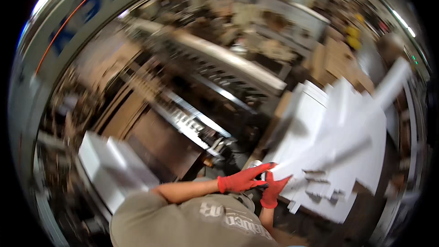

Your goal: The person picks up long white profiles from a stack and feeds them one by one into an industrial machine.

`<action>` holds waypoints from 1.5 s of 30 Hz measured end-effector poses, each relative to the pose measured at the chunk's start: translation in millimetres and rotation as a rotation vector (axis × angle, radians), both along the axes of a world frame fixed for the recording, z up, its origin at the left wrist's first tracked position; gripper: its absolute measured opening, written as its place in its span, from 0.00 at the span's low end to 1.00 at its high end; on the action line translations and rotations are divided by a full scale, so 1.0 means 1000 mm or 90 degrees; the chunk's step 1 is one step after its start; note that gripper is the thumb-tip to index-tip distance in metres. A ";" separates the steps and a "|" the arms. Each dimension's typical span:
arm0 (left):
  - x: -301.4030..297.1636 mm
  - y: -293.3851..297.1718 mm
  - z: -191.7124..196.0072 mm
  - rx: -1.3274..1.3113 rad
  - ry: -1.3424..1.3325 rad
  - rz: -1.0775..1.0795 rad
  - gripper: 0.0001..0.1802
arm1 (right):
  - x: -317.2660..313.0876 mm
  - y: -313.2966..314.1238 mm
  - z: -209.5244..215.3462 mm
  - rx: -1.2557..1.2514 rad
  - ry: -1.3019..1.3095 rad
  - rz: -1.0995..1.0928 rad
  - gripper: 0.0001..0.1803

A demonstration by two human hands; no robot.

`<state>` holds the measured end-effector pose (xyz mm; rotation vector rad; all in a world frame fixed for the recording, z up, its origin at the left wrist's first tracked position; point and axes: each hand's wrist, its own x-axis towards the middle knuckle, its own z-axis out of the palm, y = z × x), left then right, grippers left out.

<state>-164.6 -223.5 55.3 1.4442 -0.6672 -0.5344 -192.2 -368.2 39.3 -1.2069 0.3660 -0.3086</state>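
Observation:
My left hand (242, 180), in a red work glove with dark fingertips, reaches across to my right hand. Its index finger and thumb point right and are apart, with a dark gap between them. Right beside it, my right hand (273, 191) wears a matching glove. Its fingers are closed at the near corner of a white cardboard blank (315, 148), which slants up to the right, smeared by motion. Beneath it lies a fanned pile of white blanks (345, 201) with notched edges. A small whitish thing (256, 164) shows behind my left fingers, too blurred to name.
A long machine with a pale metal bar (228, 59) and shiny rails (187, 123) runs diagonally ahead. Folded white sheets (114, 169) stand at the left. Brown cardboard (338, 59) lies behind the white pile. A big grey machine frame (82, 23) curves along the upper left.

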 end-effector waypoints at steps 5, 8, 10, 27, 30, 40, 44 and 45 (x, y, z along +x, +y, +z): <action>0.003 0.094 -0.003 -0.030 0.024 0.145 0.22 | 0.047 0.008 0.050 -0.291 -0.235 0.045 0.20; 0.009 0.169 -0.018 -0.081 0.106 0.232 0.19 | 0.077 -0.023 0.106 -0.271 -0.462 -0.234 0.30; 0.013 0.227 -0.028 -0.187 0.203 0.409 0.18 | 0.080 -0.061 0.146 -0.372 -0.463 -0.336 0.29; 0.289 0.334 -0.137 -0.452 0.416 1.020 0.12 | 0.159 0.126 -0.078 0.093 0.082 0.051 0.09; 0.318 0.326 -0.152 -0.296 0.329 1.049 0.21 | 0.189 0.169 -0.096 0.066 0.044 -0.015 0.07; 0.332 0.322 -0.136 -0.086 0.131 1.034 0.37 | 0.259 0.191 -0.096 -0.038 0.003 -0.003 0.10; 0.331 0.318 -0.126 -0.013 0.134 1.006 0.43 | 0.256 0.189 -0.097 -0.070 0.027 -0.027 0.15; 0.332 0.323 -0.124 0.062 0.133 0.987 0.42 | 0.254 0.192 -0.097 -0.149 0.046 -0.043 0.13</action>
